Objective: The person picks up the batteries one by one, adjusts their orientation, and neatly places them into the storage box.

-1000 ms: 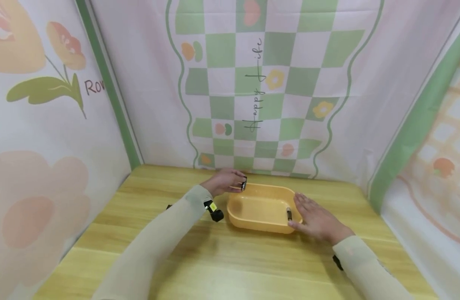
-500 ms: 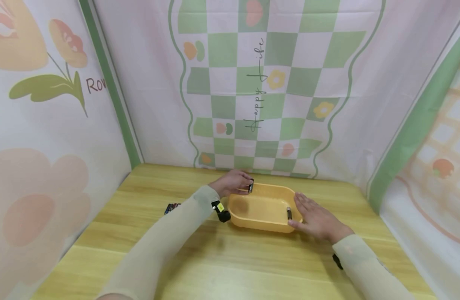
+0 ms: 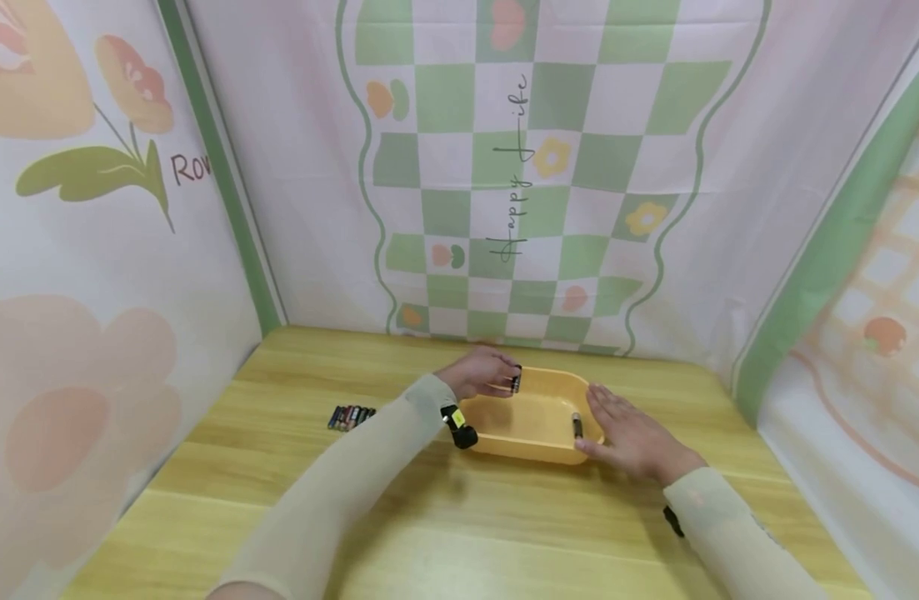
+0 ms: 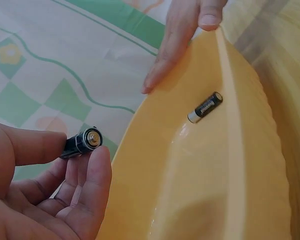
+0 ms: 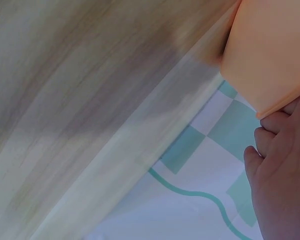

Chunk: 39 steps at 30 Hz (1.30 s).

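My left hand (image 3: pixel 477 374) pinches a dark battery (image 4: pixel 76 145) between thumb and fingertips, its button end facing the left wrist camera. That hand is over the back left part of a yellow plastic basin (image 3: pixel 530 451). Inside the basin, near its right end, lies another black battery with a silver end (image 4: pixel 206 107). My right hand (image 3: pixel 633 437) rests on the basin's right end, fingers straight along the rim and thumb spread toward the front corner. In the right wrist view, part of the right hand (image 5: pixel 285 165) shows at the basin's edge.
A row of several batteries (image 3: pixel 350 417) lies on the wooden table (image 3: pixel 459 533) left of the basin, partly hidden by my left sleeve (image 3: pixel 354 467). A patterned curtain (image 3: pixel 496 208) hangs behind the table, with printed cloth on both sides.
My left hand has moved right with its battery, from the basin's left end to farther over it. More of the battery row now shows. The right hand stays in place.
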{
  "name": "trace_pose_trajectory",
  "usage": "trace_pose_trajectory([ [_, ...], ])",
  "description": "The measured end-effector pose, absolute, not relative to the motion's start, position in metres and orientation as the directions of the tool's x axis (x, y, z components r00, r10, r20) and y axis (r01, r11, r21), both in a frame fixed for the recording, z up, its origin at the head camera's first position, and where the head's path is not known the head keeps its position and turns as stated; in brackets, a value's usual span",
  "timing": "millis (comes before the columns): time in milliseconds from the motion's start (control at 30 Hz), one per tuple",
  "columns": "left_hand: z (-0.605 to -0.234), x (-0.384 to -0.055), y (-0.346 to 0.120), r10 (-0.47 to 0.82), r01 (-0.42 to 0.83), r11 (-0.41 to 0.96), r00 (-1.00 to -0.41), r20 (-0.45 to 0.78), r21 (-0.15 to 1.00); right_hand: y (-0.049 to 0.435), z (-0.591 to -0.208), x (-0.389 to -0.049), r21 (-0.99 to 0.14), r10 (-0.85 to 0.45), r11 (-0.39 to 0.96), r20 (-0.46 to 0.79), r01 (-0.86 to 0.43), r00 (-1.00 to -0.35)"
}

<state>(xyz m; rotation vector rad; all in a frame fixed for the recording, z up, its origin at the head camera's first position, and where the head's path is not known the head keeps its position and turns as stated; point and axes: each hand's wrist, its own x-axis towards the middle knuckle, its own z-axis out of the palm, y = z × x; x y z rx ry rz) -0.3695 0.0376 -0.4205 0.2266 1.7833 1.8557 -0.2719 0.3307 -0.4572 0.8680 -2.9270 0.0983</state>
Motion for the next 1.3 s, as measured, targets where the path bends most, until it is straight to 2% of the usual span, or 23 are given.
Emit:
trace_pose_trajectory([
  [833,-0.438,-0.373,0.084,0.489,-0.333,0.081,-0.808,-0.328,0.94,0.332,-0.458,-0.274,-0.057,-0.533,0.84,0.104,-0.54,-0.84],
  [1167,-0.457,-0.373,0.109,0.472,-0.326,0.15,-0.806,-0.357,0.933,0.333,-0.458,-0.274,-0.064,-0.539,0.834,0.11,-0.548,-0.835],
  [1300,-0.463,-0.374,0.117,0.453,-0.295,0.226,-0.812,-0.368,0.928,0.334,-0.46,-0.272,-0.069,-0.539,0.833,0.116,-0.548,-0.834],
])
